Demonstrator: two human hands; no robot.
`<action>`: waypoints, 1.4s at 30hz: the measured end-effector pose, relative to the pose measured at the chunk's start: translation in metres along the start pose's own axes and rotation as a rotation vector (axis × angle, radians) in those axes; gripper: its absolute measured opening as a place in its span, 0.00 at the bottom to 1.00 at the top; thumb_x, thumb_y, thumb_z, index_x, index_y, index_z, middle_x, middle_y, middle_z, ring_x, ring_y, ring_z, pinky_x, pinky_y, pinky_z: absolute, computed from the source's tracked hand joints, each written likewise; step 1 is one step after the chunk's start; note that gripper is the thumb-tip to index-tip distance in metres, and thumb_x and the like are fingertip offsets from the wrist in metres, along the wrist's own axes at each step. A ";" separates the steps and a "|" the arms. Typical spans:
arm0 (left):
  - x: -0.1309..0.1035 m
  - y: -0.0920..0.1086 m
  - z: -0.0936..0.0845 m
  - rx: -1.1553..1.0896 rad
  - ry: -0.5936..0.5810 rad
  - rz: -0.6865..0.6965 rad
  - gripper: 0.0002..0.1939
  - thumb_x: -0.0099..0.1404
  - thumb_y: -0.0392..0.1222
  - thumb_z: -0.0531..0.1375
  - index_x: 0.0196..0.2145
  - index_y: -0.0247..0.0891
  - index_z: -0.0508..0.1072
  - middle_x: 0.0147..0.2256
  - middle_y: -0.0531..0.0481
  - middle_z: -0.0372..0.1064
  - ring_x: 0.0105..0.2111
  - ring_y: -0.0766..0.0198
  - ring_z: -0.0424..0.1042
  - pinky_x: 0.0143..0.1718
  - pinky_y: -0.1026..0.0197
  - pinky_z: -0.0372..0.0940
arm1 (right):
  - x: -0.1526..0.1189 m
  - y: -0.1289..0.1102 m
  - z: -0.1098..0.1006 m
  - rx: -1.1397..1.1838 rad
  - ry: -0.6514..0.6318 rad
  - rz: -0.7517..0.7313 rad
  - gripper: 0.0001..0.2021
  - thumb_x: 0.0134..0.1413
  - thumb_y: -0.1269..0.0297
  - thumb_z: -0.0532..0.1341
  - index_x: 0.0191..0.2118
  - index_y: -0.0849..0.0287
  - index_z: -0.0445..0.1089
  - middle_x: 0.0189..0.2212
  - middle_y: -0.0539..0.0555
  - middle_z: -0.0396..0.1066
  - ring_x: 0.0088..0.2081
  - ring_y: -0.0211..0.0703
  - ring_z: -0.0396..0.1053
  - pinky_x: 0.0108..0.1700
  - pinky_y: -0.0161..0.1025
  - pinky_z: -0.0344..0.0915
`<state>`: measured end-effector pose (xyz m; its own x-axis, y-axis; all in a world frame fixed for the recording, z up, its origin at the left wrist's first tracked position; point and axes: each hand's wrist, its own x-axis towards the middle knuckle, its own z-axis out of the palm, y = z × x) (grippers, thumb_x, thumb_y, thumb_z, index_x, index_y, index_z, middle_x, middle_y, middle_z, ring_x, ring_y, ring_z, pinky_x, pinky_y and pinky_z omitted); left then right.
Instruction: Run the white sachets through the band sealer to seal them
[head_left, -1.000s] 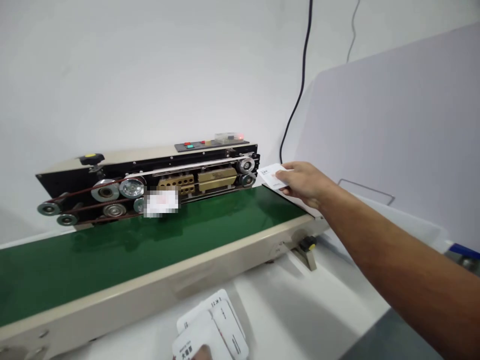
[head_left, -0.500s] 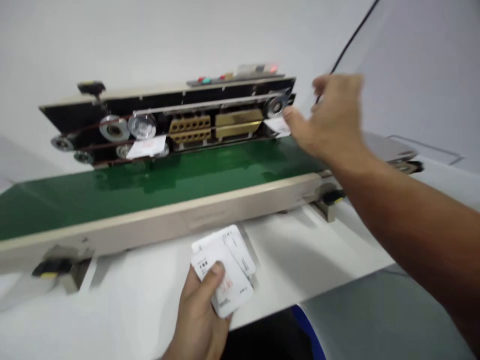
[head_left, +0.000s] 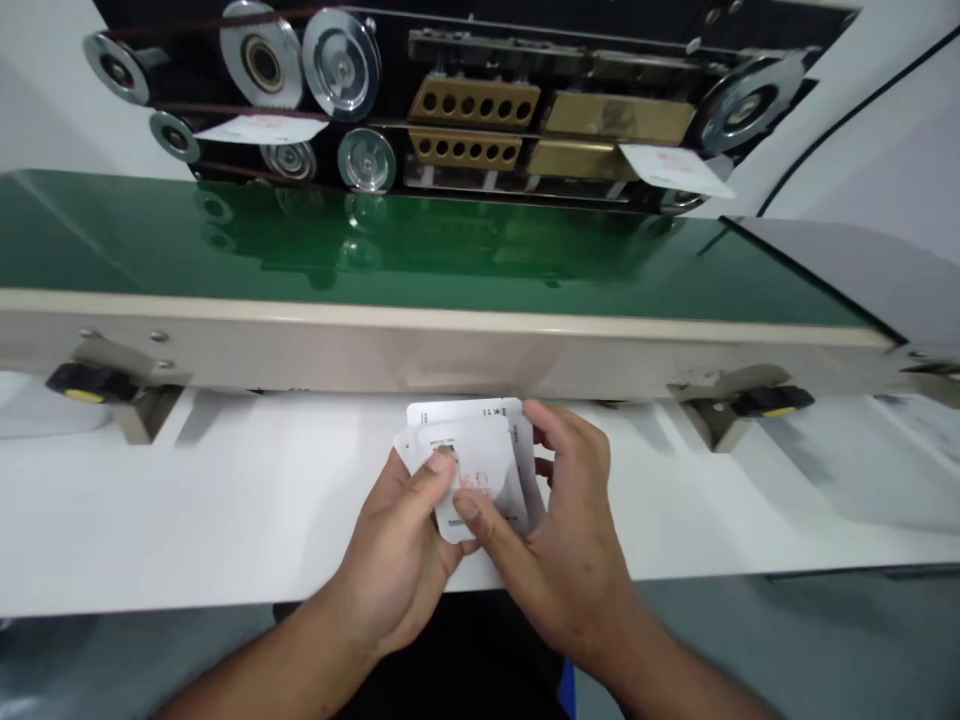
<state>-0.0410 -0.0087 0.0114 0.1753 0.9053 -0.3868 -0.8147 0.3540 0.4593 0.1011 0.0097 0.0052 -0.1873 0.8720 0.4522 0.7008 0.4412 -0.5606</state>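
A small stack of white sachets (head_left: 487,450) with black and red print is held low, over the table's front edge. My left hand (head_left: 401,545) is closed on the stack, its thumb across the top sachet. From the other side my right hand (head_left: 570,530) grips the same stack, thumb on the printed face and fingers at the far right edge. Beyond them stands a band sealing machine (head_left: 472,110). One flat sachet (head_left: 679,168) sits at its right end, and another sachet (head_left: 261,128) sticks out by the rollers at its left.
A green conveyor belt (head_left: 450,260) runs below the sealing parts, behind a beige rail (head_left: 480,350). Two black knobs on brackets, a left knob (head_left: 90,382) and a right knob (head_left: 772,400), jut out over the white table (head_left: 300,520). A black cable (head_left: 847,115) hangs at right.
My right hand has come down from the machine's right end and taken hold of the stack in my left hand. The view has moved closer and tilted down.
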 end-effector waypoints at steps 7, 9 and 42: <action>0.000 -0.001 0.006 -0.030 0.044 -0.004 0.27 0.70 0.38 0.60 0.64 0.47 0.60 0.50 0.45 0.79 0.50 0.54 0.76 0.54 0.47 0.68 | -0.006 0.009 -0.009 0.287 -0.001 0.180 0.24 0.62 0.58 0.64 0.61 0.49 0.61 0.52 0.59 0.66 0.52 0.54 0.68 0.49 0.54 0.71; -0.002 0.001 0.009 0.001 0.063 -0.011 0.29 0.69 0.35 0.59 0.65 0.48 0.58 0.48 0.46 0.80 0.49 0.54 0.77 0.52 0.48 0.69 | -0.007 0.008 -0.009 0.414 -0.004 0.267 0.22 0.62 0.59 0.64 0.60 0.45 0.62 0.54 0.56 0.69 0.53 0.53 0.70 0.53 0.52 0.70; -0.008 -0.005 0.008 0.198 0.240 0.104 0.29 0.63 0.38 0.66 0.59 0.51 0.65 0.52 0.49 0.76 0.46 0.54 0.78 0.42 0.51 0.78 | 0.019 0.007 -0.028 1.171 0.033 0.761 0.10 0.53 0.55 0.68 0.38 0.53 0.73 0.34 0.51 0.79 0.38 0.49 0.78 0.39 0.46 0.75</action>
<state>-0.0338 -0.0158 0.0190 -0.0575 0.8662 -0.4964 -0.6942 0.3227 0.6434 0.1215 0.0233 0.0291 0.0021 0.9767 -0.2146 -0.3565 -0.1998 -0.9127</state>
